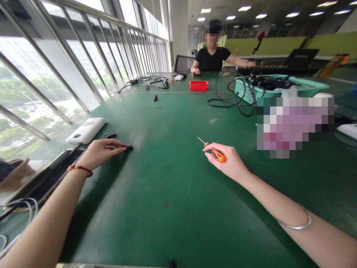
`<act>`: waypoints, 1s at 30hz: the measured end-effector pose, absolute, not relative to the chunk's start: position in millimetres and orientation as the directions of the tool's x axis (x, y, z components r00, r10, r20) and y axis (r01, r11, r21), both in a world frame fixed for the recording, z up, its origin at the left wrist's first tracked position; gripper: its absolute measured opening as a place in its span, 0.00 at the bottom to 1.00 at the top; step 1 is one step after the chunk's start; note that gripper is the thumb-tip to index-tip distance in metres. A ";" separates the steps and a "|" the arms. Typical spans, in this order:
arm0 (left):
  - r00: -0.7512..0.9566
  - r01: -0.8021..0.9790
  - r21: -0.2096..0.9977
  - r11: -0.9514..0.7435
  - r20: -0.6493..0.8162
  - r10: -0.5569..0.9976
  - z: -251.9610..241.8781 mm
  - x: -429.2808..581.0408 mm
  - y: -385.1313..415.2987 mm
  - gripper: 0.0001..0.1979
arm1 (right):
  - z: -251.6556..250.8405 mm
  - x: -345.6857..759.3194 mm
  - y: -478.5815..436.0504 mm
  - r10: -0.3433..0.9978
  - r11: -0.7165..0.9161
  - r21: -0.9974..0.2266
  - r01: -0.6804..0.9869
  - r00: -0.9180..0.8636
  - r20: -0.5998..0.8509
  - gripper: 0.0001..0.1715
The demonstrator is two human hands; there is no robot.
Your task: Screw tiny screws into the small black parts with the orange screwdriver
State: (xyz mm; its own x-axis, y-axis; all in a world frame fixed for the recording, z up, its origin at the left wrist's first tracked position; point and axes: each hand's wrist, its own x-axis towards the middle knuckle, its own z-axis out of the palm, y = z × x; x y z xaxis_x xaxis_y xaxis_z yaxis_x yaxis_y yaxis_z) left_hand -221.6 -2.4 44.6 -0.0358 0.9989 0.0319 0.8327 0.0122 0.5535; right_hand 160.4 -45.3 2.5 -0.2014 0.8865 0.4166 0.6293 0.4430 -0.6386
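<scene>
Over the right half of the green table (173,171), here's the right hand (231,160), its grip closed around the handle of an orange-and-black screwdriver (220,156)! The long axis runs on a slant, the metal tip aiming forward and left, the handle end angling back to the right. Across the way, the left hand (96,153) has thumb and fingers pinched together on a small black piece (128,147), too tiny to tell its facing. Just beyond that hand sits a dark block (110,135), its pale marks unreadable, near a white box (87,130). Farther out, a red basket (199,86), contents hidden, and right of it a teal basket (314,87) loaded with dark gear (275,82), black cable (219,106) looping beside it!
</scene>
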 end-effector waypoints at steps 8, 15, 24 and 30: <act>-0.014 0.846 0.533 -0.004 0.031 0.999 44.5 -221.0 -1.7 0.22 | 2.2 160.4 -45.1 0.895 0.432 -0.647 0.629 -0.209 0.394 0.07; 0.001 0.853 0.521 -0.020 0.036 0.999 43.5 -222.5 -1.1 0.21 | 0.3 161.0 -44.5 0.886 0.450 -0.633 0.630 -0.223 0.407 0.07; 0.012 0.871 0.490 -0.027 0.034 0.999 42.4 -219.8 -1.6 0.21 | 0.5 161.2 -44.3 0.893 0.440 -0.644 0.626 -0.224 0.391 0.08; 0.025 0.884 0.465 -0.050 0.061 0.998 39.9 -219.1 -1.5 0.20 | 0.7 160.7 -44.6 0.893 0.441 -0.648 0.621 -0.230 0.387 0.07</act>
State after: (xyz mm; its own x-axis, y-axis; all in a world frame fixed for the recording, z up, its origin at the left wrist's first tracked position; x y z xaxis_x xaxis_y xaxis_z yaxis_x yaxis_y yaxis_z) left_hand -219.1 -1.5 39.9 0.0247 0.9978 0.0613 0.8839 -0.0504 0.4649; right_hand 160.7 -44.6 0.7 -0.2304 0.8928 0.3872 0.6210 0.4412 -0.6478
